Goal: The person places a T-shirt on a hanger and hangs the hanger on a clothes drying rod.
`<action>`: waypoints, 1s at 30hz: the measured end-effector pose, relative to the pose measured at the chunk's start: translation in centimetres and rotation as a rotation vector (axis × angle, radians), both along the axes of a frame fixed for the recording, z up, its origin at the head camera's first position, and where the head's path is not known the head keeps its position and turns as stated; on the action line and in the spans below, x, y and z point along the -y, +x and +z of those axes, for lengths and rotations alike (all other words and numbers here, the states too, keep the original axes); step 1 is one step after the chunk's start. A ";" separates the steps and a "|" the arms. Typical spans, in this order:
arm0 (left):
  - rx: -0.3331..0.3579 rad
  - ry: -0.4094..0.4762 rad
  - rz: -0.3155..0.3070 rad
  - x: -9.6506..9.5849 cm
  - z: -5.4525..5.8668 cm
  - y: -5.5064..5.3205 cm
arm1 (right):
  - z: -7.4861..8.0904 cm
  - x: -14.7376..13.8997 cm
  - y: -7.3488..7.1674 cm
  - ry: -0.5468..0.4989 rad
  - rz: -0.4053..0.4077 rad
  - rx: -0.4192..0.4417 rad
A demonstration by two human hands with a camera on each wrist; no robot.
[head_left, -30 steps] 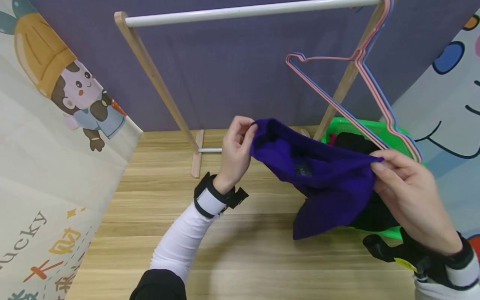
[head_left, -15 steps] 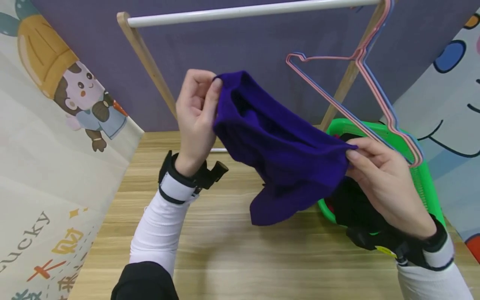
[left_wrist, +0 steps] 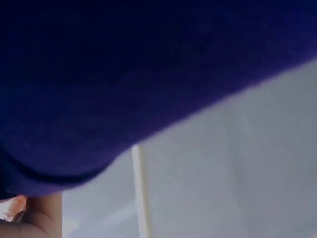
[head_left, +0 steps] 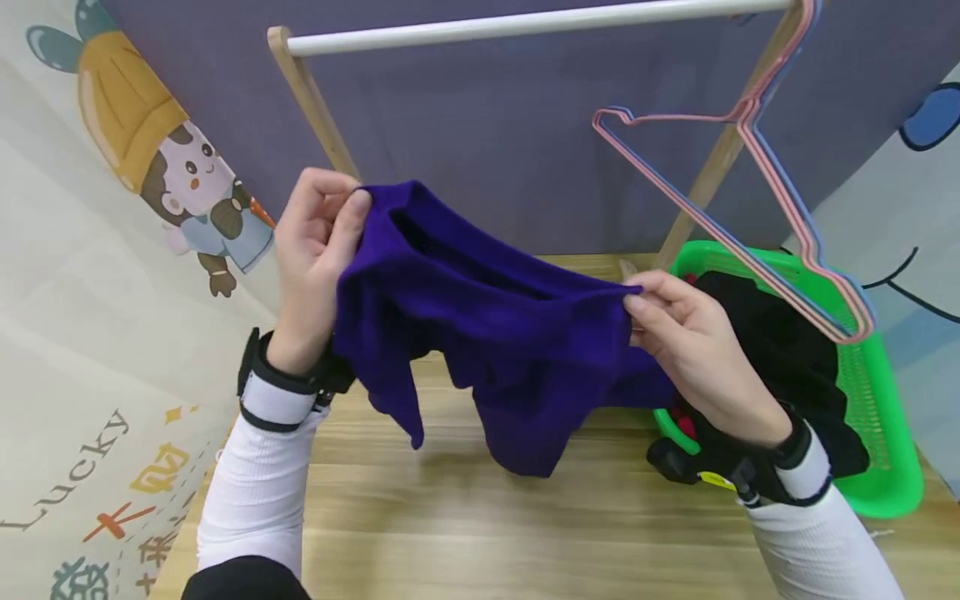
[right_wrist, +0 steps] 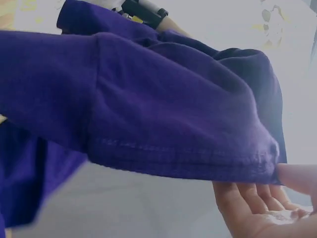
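Observation:
A purple garment (head_left: 510, 333) of thin cloth hangs stretched between my two hands, its wide hemmed opening at the top. My left hand (head_left: 311, 242) pinches the opening's left corner between thumb and fingers. At the opposite corner, slightly lower, my right hand (head_left: 693, 354) pinches the edge. Loose flaps of the cloth droop below; its exact kind cannot be told. In the right wrist view, stitching runs along the hem near the right thumb (right_wrist: 297, 177). Cloth covers most of the left wrist view, with part of the left hand (left_wrist: 42, 218) at the lower left.
Behind stands a rack with a white rail (head_left: 540, 23) and wooden posts (head_left: 712, 171). Pink and blue hangers (head_left: 738, 225) hang at its right end, above a green basket (head_left: 888, 433) with black clothes (head_left: 780, 333) and something red. A wood-patterned surface (head_left: 465, 542) lies below.
Both hands have moved left with the purple garment, the left one up and then slightly down again. Its opening is pulled wider. The basket's contents show more, and the view has shifted a little.

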State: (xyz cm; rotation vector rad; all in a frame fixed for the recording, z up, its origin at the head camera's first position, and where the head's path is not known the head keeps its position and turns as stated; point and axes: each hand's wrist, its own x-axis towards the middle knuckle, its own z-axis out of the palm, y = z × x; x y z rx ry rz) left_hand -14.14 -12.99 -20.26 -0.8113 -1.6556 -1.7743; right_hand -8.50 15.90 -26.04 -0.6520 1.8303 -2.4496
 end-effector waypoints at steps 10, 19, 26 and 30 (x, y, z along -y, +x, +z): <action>0.244 -0.312 -0.003 1.1 -5.7 -2.2 | -1.7 -1.1 -1.0 0.037 -0.053 0.112; 0.286 -0.386 0.133 -0.3 -9.7 -2.4 | -3.2 -2.5 -1.3 0.111 -0.197 0.166; 0.375 -0.369 0.207 -2.0 -12.3 -2.4 | -4.4 -3.1 -1.3 0.137 -0.168 0.195; 0.425 -0.318 0.147 -2.8 -13.1 -1.8 | -8.6 -5.4 -3.0 0.143 -0.117 0.168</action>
